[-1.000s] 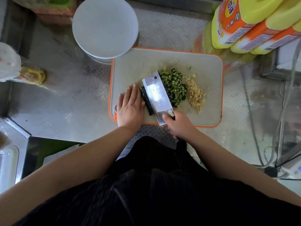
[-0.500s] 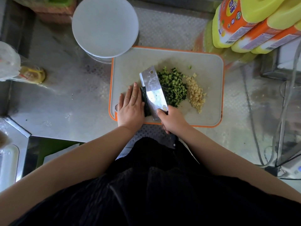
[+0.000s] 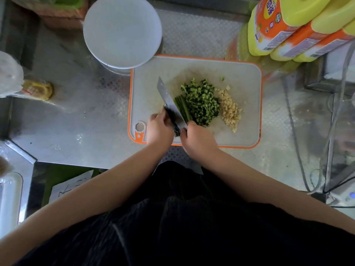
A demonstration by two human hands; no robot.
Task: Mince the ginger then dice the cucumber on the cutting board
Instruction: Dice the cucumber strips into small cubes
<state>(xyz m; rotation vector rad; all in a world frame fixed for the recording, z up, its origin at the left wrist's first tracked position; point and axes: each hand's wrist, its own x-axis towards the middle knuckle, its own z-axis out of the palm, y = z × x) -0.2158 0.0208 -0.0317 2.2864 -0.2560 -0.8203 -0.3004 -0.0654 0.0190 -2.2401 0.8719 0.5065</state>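
Observation:
A grey cutting board [image 3: 242,77] with an orange rim lies on the steel counter. On it sit a pile of diced cucumber [image 3: 201,102] and, to its right, a smaller heap of minced ginger [image 3: 230,110]. My right hand [image 3: 198,140] grips the handle of a cleaver [image 3: 168,99], whose blade stands nearly edge-on, tip pointing away. A few long cucumber strips [image 3: 183,107] lie just right of the blade. My left hand [image 3: 158,129], fingers curled, holds a dark cucumber piece [image 3: 173,124] against the blade's left side.
A round white lid [image 3: 123,29] stands behind the board's left corner. Yellow and orange bottles [image 3: 288,25] are stacked at the back right. A plastic bag with something yellow in it [image 3: 36,90] lies at the left. Cables [image 3: 295,131] run along the right.
The cleaver has turned from lying flat to nearly upright and moved left. My left hand went from flat on the cucumber piece to curled around it. Cut strips now lie right of the blade.

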